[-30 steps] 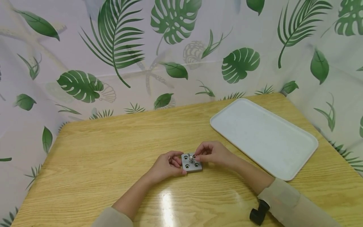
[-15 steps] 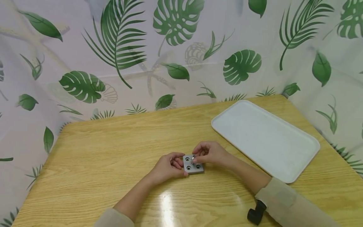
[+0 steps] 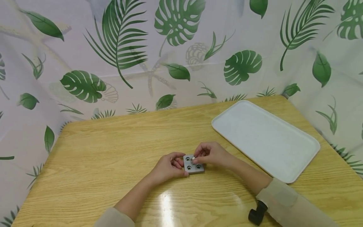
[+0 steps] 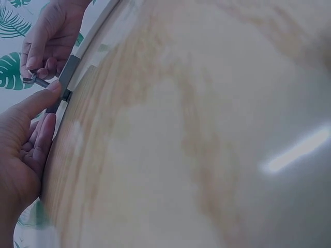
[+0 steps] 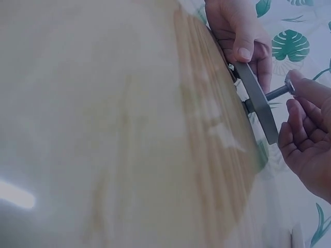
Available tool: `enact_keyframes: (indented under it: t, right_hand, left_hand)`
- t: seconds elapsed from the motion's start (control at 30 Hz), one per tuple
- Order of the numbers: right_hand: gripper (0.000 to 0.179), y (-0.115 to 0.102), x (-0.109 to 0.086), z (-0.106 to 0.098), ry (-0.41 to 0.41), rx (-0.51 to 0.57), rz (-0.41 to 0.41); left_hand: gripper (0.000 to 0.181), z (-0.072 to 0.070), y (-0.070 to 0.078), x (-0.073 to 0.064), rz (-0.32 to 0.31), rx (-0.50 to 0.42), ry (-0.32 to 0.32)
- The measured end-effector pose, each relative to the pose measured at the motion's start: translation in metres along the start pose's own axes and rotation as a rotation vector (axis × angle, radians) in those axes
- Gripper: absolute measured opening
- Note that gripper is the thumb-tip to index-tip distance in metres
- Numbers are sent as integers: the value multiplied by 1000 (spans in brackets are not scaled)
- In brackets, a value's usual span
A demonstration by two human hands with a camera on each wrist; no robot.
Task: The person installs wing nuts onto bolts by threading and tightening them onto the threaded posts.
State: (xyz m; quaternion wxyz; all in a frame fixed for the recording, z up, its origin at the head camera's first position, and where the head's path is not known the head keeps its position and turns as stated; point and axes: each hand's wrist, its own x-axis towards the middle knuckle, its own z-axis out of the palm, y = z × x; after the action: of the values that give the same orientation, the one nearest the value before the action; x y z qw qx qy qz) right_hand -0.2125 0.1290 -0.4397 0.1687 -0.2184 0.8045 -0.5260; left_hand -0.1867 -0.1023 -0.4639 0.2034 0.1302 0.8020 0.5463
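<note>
A small grey metal plate (image 3: 195,170) with several round holes is near the middle of the table. My left hand (image 3: 168,166) holds it by the left side, thumb at the near edge and fingers at the far one. A bolt (image 5: 279,93) stands up from the plate, its threaded shank showing between plate and head in the right wrist view. My right hand (image 3: 212,153) pinches the bolt's head with thumb and fingertips. Short dark pieces (image 5: 248,106) stick out under the plate (image 5: 257,98). Fingers partly hide the bolt in the head view.
A white rectangular tray (image 3: 266,138) lies at the right of the wooden table (image 3: 113,151). A leaf-print cloth (image 3: 133,37) hangs behind the table and along its sides. A black clip-like piece (image 3: 257,213) is at the right sleeve.
My right fingertips have shifted left over the bolt's head and cover more of it. The left hand keeps its hold on the plate, and the head view has shifted slightly.
</note>
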Motion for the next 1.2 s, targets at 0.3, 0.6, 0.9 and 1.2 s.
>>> enact_keyframes:
  t: [0.3, 0.6, 0.9, 1.2]
  right_hand:
    - [19, 4, -5, -5, -26, 5, -14]
    - [15, 6, -7, -6, -28, 15, -22]
    - [18, 7, -4, -5, 34, -5, 33]
    - [25, 4, -1, -1, 30, 3, 25]
  left_hand:
    - [71, 0, 3, -1, -2, -9, 12]
    - [70, 0, 4, -1, 1, 0, 16]
    - [70, 1, 2, -2, -3, -10, 18]
    - [70, 1, 1, -1, -3, -4, 11]
